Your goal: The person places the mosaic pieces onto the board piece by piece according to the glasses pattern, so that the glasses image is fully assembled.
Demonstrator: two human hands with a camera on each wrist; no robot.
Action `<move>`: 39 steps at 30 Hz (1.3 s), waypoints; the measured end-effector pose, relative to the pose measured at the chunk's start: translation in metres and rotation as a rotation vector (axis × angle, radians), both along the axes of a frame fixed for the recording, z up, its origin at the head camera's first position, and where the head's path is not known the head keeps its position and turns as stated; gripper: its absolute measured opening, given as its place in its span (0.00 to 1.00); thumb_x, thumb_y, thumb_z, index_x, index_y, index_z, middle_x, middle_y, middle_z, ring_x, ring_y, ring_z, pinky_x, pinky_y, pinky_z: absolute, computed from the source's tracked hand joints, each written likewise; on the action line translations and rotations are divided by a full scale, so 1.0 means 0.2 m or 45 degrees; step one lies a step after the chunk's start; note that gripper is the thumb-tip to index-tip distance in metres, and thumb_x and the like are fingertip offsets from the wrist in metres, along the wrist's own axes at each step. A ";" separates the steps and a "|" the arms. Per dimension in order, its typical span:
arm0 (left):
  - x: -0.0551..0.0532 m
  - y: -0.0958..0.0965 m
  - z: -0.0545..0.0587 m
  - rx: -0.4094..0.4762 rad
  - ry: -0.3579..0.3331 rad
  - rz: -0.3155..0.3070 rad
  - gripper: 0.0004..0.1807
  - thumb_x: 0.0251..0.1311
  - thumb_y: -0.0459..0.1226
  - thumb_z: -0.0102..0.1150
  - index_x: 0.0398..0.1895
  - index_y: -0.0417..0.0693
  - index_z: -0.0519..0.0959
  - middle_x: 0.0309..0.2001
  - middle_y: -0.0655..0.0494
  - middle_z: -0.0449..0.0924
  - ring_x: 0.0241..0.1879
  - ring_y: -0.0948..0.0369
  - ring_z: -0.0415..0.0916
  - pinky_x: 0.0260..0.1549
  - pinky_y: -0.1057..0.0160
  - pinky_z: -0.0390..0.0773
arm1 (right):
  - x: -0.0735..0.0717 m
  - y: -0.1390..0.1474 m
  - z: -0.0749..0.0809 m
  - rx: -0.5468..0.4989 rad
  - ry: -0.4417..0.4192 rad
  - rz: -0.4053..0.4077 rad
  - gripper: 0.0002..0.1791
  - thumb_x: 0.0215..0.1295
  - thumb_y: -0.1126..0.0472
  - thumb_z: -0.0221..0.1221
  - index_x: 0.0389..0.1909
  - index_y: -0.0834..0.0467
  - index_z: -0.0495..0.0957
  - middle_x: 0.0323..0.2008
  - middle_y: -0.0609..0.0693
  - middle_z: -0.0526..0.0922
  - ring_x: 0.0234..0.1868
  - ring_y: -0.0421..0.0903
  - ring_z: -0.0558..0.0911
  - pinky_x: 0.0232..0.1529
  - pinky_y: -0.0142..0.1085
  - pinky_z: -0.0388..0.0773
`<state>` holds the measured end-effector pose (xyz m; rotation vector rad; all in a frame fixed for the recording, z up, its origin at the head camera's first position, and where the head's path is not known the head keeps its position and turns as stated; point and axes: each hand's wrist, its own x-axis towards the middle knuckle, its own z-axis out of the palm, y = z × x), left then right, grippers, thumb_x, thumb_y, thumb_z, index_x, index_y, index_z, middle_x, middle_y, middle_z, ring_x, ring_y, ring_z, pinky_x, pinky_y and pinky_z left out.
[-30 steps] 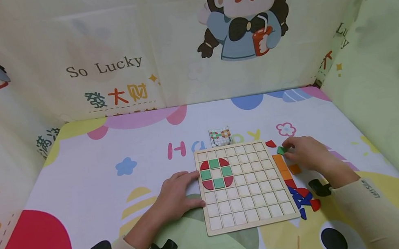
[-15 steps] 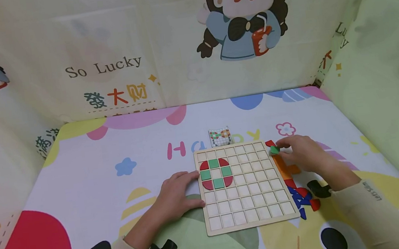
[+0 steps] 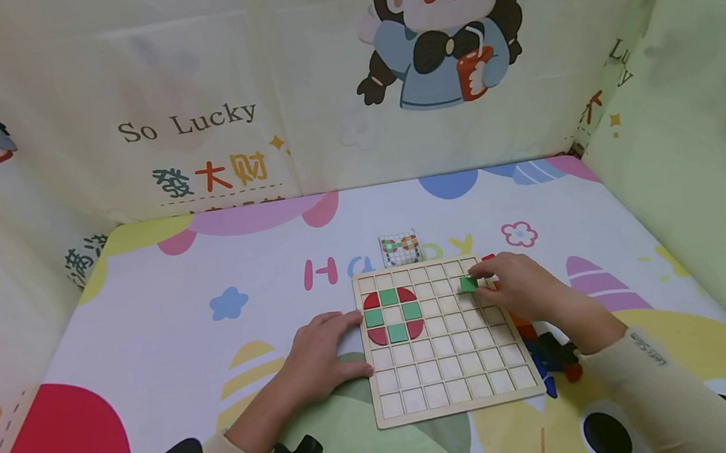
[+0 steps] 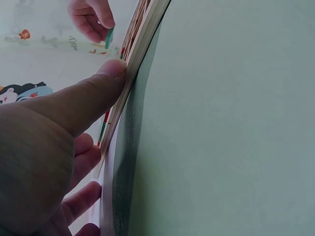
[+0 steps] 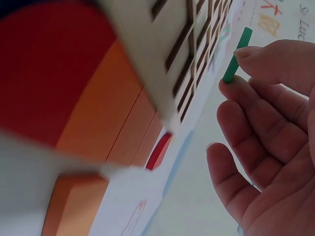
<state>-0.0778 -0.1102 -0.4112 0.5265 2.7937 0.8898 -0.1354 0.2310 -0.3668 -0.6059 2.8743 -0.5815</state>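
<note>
Pinching green tile (image 3: 467, 285) with right hand (image 3: 523, 287), over board (image 3: 444, 346), at hand's side nearer left edge of desk (image 3: 151, 310). Touching board with spread left hand (image 3: 323, 358).

Card (image 3: 401, 249) unreadably small, board edge (image 5: 142, 56) blurred, orange block (image 5: 81, 204) cropped in right wrist view

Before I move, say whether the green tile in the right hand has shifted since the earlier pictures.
Yes: in the head view, the green tile in the right hand moved left, from beside the board to over its squares.
</note>
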 end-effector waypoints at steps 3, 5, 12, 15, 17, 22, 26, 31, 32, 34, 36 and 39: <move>0.00 0.00 0.00 0.000 -0.002 0.005 0.43 0.48 0.51 0.78 0.68 0.49 0.73 0.63 0.53 0.74 0.68 0.49 0.62 0.63 0.40 0.61 | 0.00 -0.03 0.00 0.008 -0.003 0.014 0.17 0.65 0.64 0.64 0.54 0.64 0.82 0.46 0.56 0.84 0.49 0.58 0.80 0.52 0.54 0.78; 0.00 0.00 0.00 -0.002 -0.007 0.005 0.43 0.48 0.51 0.78 0.68 0.49 0.73 0.64 0.53 0.74 0.68 0.49 0.62 0.63 0.40 0.61 | 0.00 -0.05 -0.01 0.011 -0.006 0.035 0.16 0.65 0.64 0.64 0.53 0.64 0.82 0.46 0.56 0.85 0.50 0.58 0.80 0.53 0.54 0.77; 0.00 0.00 0.00 -0.004 -0.004 0.004 0.43 0.47 0.51 0.78 0.68 0.49 0.73 0.63 0.52 0.74 0.68 0.49 0.62 0.63 0.40 0.62 | 0.00 -0.11 -0.02 0.031 0.026 0.121 0.15 0.64 0.65 0.64 0.51 0.63 0.83 0.45 0.54 0.84 0.48 0.56 0.80 0.53 0.52 0.77; 0.00 0.00 0.00 0.001 -0.001 0.003 0.43 0.47 0.51 0.78 0.69 0.50 0.73 0.64 0.53 0.74 0.67 0.49 0.62 0.63 0.40 0.62 | 0.00 -0.14 -0.02 0.034 0.049 0.171 0.14 0.63 0.66 0.64 0.50 0.64 0.84 0.44 0.54 0.84 0.47 0.55 0.80 0.52 0.50 0.78; 0.00 0.00 0.00 0.002 0.000 0.002 0.43 0.47 0.51 0.78 0.69 0.50 0.73 0.64 0.54 0.74 0.68 0.49 0.62 0.63 0.41 0.62 | 0.00 -0.15 -0.02 0.033 0.053 0.199 0.14 0.63 0.66 0.65 0.49 0.64 0.84 0.44 0.53 0.85 0.48 0.54 0.80 0.52 0.49 0.78; 0.00 0.00 0.00 0.005 -0.003 0.001 0.43 0.47 0.52 0.78 0.68 0.50 0.73 0.64 0.54 0.74 0.68 0.49 0.62 0.63 0.41 0.62 | 0.01 -0.20 -0.02 0.086 0.067 0.249 0.14 0.63 0.63 0.65 0.49 0.62 0.84 0.43 0.50 0.84 0.46 0.51 0.79 0.50 0.45 0.78; 0.00 0.00 0.00 0.008 -0.010 0.004 0.43 0.47 0.51 0.78 0.68 0.50 0.74 0.64 0.54 0.74 0.67 0.49 0.62 0.63 0.40 0.62 | 0.01 -0.24 -0.03 0.142 0.063 0.250 0.14 0.63 0.62 0.66 0.50 0.60 0.84 0.42 0.49 0.84 0.45 0.49 0.79 0.49 0.43 0.78; 0.00 0.00 0.00 0.010 0.001 0.000 0.44 0.47 0.52 0.78 0.68 0.50 0.74 0.64 0.54 0.74 0.67 0.49 0.63 0.62 0.40 0.62 | 0.00 -0.26 -0.04 0.171 0.081 0.270 0.13 0.63 0.63 0.66 0.49 0.59 0.85 0.41 0.48 0.84 0.44 0.48 0.79 0.46 0.41 0.79; 0.00 0.00 0.00 0.009 0.003 -0.001 0.44 0.47 0.52 0.78 0.68 0.50 0.74 0.63 0.54 0.74 0.67 0.49 0.63 0.62 0.41 0.62 | 0.00 -0.26 -0.04 0.173 0.091 0.277 0.13 0.62 0.63 0.66 0.48 0.59 0.85 0.41 0.48 0.85 0.43 0.48 0.80 0.45 0.41 0.79; 0.00 0.00 -0.01 0.010 0.006 -0.003 0.44 0.47 0.52 0.78 0.68 0.50 0.74 0.63 0.54 0.74 0.67 0.49 0.63 0.62 0.41 0.62 | 0.01 -0.26 -0.04 0.174 0.109 0.284 0.13 0.62 0.64 0.67 0.48 0.59 0.85 0.40 0.49 0.84 0.43 0.49 0.80 0.44 0.41 0.79; 0.00 -0.01 -0.01 0.014 0.006 -0.004 0.43 0.47 0.52 0.78 0.68 0.50 0.74 0.63 0.54 0.74 0.67 0.49 0.63 0.62 0.41 0.62 | 0.01 -0.26 -0.04 0.178 0.121 0.287 0.12 0.62 0.64 0.67 0.47 0.58 0.86 0.39 0.49 0.84 0.42 0.49 0.80 0.43 0.41 0.79; 0.00 -0.01 -0.01 0.018 0.007 -0.005 0.43 0.47 0.52 0.78 0.68 0.50 0.74 0.63 0.54 0.74 0.67 0.49 0.63 0.62 0.40 0.61 | 0.00 -0.27 -0.04 0.190 0.130 0.287 0.12 0.62 0.64 0.67 0.47 0.58 0.86 0.38 0.49 0.84 0.41 0.48 0.80 0.42 0.40 0.79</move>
